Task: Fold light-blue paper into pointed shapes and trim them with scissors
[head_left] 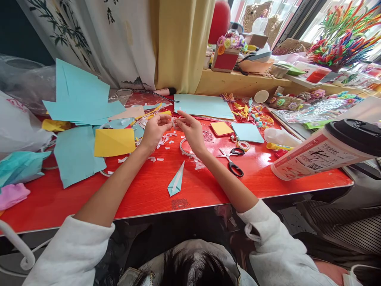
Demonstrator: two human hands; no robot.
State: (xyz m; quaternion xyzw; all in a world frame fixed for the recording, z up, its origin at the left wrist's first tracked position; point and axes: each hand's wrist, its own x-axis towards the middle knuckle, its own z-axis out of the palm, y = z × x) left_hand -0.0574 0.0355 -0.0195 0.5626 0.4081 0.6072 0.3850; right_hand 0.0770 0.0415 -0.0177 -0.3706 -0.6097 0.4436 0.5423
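My left hand [157, 129] and my right hand [192, 131] meet over the middle of the red table. Between their pinched fingertips is a small whitish strip [173, 121], its exact kind too small to make out. Below them on the table lies a folded light-blue paper piece [175, 183], pointed at the top, with a pale strip along its middle. Beside my right forearm rest scissors [231, 155] with black handles, blades apart. A tape roll [243, 145] sits just behind them. White paper scraps [154, 159] are scattered about my left hand.
Light-blue sheets [79, 155] and a yellow sheet [114, 143] lie at left. A blue paper stack [202, 106], yellow note squares [222, 128] and blue squares [247, 132] lie behind and right. A large lidded cup [321, 151] leans at right. The red table [143, 194] ends near my body.
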